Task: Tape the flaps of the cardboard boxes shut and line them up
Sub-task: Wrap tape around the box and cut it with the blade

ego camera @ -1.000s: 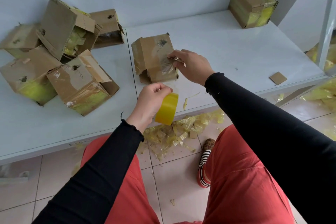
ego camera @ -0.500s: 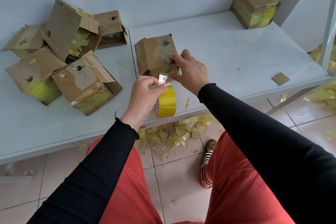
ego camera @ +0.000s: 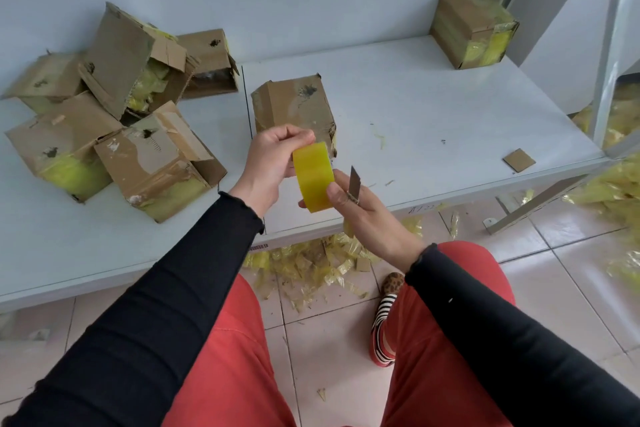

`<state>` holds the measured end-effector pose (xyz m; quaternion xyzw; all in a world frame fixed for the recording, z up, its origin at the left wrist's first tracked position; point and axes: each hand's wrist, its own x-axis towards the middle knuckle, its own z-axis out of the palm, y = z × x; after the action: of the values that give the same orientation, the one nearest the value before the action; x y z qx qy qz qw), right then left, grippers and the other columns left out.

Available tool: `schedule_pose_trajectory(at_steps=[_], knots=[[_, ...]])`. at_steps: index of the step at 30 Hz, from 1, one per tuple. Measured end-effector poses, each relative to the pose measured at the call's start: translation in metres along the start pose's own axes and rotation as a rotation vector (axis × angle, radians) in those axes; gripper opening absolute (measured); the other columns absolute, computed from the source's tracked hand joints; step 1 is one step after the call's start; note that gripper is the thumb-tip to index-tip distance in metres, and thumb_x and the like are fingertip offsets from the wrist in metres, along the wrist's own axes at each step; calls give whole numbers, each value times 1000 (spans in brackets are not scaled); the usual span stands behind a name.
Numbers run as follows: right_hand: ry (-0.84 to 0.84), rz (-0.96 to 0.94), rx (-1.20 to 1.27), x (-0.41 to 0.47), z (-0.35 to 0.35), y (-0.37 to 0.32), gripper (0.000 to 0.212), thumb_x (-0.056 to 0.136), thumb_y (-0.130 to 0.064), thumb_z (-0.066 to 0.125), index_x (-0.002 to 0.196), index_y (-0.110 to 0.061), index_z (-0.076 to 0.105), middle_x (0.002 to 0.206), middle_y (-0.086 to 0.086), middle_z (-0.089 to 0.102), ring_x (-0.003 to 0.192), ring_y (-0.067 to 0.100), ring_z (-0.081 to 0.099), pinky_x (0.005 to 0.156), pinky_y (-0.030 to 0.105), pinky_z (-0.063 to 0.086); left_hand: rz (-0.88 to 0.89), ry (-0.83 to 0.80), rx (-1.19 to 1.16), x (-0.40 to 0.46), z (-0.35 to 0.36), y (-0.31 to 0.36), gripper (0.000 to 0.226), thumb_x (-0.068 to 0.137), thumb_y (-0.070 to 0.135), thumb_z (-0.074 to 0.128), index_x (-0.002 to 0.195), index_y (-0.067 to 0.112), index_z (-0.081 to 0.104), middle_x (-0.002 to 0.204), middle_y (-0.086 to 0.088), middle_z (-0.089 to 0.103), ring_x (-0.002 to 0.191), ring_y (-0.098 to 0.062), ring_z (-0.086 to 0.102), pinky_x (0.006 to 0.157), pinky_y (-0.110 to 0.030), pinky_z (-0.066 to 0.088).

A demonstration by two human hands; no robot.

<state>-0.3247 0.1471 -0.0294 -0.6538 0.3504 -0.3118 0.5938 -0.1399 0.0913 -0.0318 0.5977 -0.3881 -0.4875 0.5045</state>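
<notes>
Box (ego camera: 294, 107) stands behind tape roll (ego camera: 313, 177), both hands gripping.

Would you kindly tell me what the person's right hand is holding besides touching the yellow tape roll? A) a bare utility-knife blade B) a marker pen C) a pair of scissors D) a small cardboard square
A: the right hand holds a thin grey blade pointing up between its fingers, beside the tape roll that the left hand grips.
</notes>
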Motion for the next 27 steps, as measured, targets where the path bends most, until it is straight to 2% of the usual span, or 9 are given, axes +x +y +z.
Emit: schedule_pose_trajectory(at_steps=[3, 6, 11, 15, 17, 19, 21, 24, 27], knots=[[145, 34, 63, -1, 3, -4, 26, 111, -21, 40, 113, 0, 54, 104, 23, 67, 98, 23, 75, 87, 29, 56, 73, 70, 13, 16, 6, 23, 11, 93, 19, 76, 83, 19, 72, 83, 2, 77, 75, -7, 69, 61, -23, 54], [168, 161, 84, -8, 5, 4, 25, 110, -29, 44, 96, -10, 49, 84, 9, 74, 89, 26, 77, 85, 47, 57, 136, 146, -22, 47, 0, 54, 13, 94, 17, 74, 83, 22, 71, 83, 5, 75, 73, -4, 63, 64, -22, 50], [263, 232, 2, -6, 2, 6, 30, 98, -51, 46, 101, -22, 51, 84, 1, 79, 86, 23, 77, 89, 60, 56, 176, 100, 130, 104, 1, 75, 7, 88, 20, 81, 83, 24, 76, 78, 21, 73, 71, 13, 62, 75, -15, 46], [286, 258, -78, 10, -2, 4, 32, 105, -45, 45, 132, -27, 43, 94, 3, 79, 98, 26, 74, 95, 57, 54, 160, 67, 191, 145, 5, 75, 10, 86, 24, 84, 82, 22, 75, 94, 13, 76, 88, 11, 63, 74, -10, 41], [294, 244, -201, 15, 0, 3, 53, 108, -42, 42, 155, -27, 24, 122, 10, 72, 116, 28, 66, 102, 51, 49, 154, 29, 260, 162, 3, 73, 10, 86, 25, 84, 83, 20, 76, 99, 9, 77, 94, 8, 64, 73, -8, 40], [319, 202, -275, 20, 0, 3, 57, 109, -39, 40, 161, -31, 17, 138, 7, 62, 126, 25, 57, 99, 38, 46, 151, 3, 309, 176, 1, 68, 10, 86, 27, 84, 84, 19, 78, 102, 10, 77, 101, 6, 63, 75, -8, 38], [348, 162, -306, 25, -3, 3, 51, 110, -37, 38, 159, -33, 25, 129, -3, 62, 122, 20, 56, 89, 32, 42, 145, -7, 343, 186, -2, 62, 9, 85, 28, 85, 83, 21, 79, 101, 12, 77, 104, 7, 61, 77, -9, 37], [359, 149, -316, 31, -4, 5, 45, 110, -35, 37, 155, -32, 33, 115, -5, 65, 105, 22, 62, 87, 39, 49, 126, -5, 361, 199, -6, 49, 9, 84, 28, 86, 81, 23, 79, 101, 13, 77, 105, 5, 61, 81, -12, 39], [376, 166, -360, 36, -2, 12, 42, 110, -34, 36, 152, -32, 37, 91, -12, 61, 85, 16, 58, 76, 36, 46, 116, -2, 369, 206, -8, 35, 11, 83, 28, 86, 78, 22, 78, 96, 13, 76, 101, 7, 61, 86, -18, 40]])
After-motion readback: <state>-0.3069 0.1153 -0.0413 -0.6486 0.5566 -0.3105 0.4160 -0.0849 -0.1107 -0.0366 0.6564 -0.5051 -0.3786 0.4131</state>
